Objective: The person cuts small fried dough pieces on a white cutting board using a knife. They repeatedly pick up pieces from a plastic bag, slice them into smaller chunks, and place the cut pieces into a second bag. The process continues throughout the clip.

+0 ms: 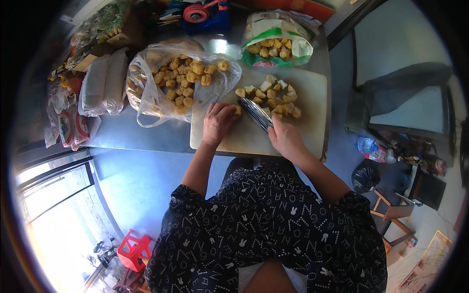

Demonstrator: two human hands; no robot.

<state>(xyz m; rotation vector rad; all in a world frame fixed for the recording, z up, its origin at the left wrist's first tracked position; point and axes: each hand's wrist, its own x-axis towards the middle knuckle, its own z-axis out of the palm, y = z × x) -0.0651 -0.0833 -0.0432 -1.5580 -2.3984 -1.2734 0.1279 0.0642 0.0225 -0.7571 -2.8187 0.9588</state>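
Observation:
On a pale cutting board (238,141), the fingers of my left hand (218,121) hold a golden fried tofu puff (237,110). My right hand (287,138) grips a wide-bladed knife (255,114), its handle hidden in the fist and its blade just right of that puff. Cut pieces of tofu puff (271,93) lie scattered on the board beyond the blade, some with pale insides showing. To the left, an open clear plastic bag (146,88) full of whole puffs overlaps the board's edge.
A green and clear bag of puffs (253,60) stands behind the board. Wrapped white packages (97,86) lie at the left of the metal table (157,141). A blue and red tape dispenser (205,22) is at the back. A red plastic stool (134,251) stands on the floor, lower left.

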